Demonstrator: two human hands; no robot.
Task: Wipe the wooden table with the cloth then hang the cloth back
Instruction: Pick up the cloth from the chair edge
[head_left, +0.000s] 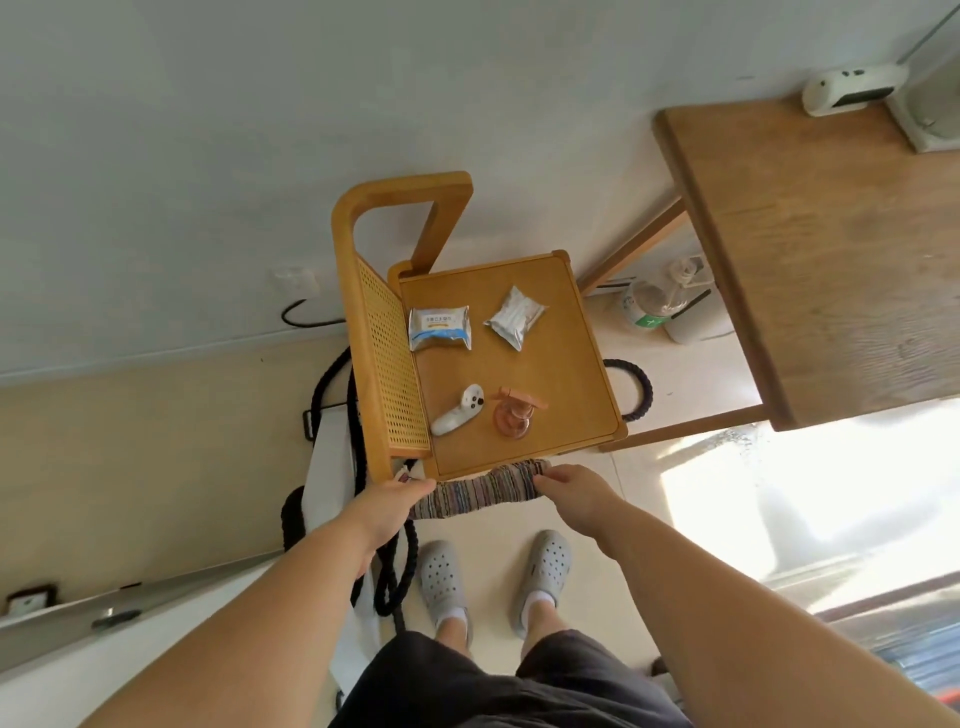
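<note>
A small wooden table (561, 374) with a raised rim and a rattan side panel stands in front of me. A striped multicoloured cloth (480, 491) hangs along its near edge. My left hand (392, 504) grips the cloth's left end. My right hand (571, 491) pinches the right end, fingers curled onto the fabric. Both hands sit just below the table's front rim, about a cloth's width apart.
On the tabletop lie a wet-wipe pack (440, 327), a silver pouch (514, 317), a white controller (460, 409) and a small pink fan (514, 415). A larger wooden desk (831, 249) stands to the right. Black rope (400, 561) and a white bag hang at the left.
</note>
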